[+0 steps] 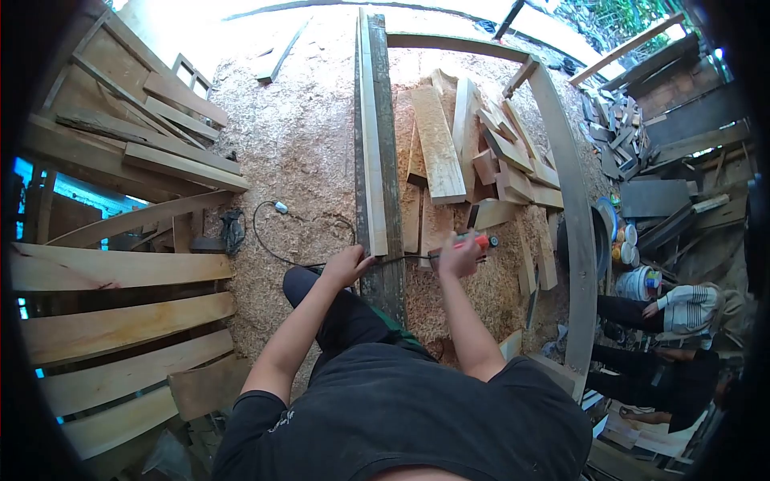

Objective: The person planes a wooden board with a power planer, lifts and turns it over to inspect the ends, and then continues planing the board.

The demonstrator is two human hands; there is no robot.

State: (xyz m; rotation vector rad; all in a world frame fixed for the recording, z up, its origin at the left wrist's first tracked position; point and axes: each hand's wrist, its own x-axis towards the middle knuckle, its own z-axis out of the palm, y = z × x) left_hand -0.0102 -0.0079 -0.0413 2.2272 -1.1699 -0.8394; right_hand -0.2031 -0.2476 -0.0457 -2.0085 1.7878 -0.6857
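Note:
A long pale wooden strip (pixel 372 160) lies lengthwise on a dark, weathered beam (pixel 389 160). My left hand (pixel 346 266) is at the strip's near end, its fingers closed at the corner; how much of the wood they grip is partly hidden. A black power cord (pixel 405 257) runs past that hand to a red corded power tool (pixel 483 240), which my right hand (pixel 460 258) grips to the right of the beam. The tool's exact kind is hard to tell, as the hand covers much of it and is slightly blurred.
Wooden blocks and boards (pixel 437 148) are piled right of the beam, inside a timber frame (pixel 568 144). Wide planks (pixel 128 317) line the left side. Shavings (pixel 289 128) cover the ground. Two people (pixel 682 309) are at the right, near buckets (pixel 638 282).

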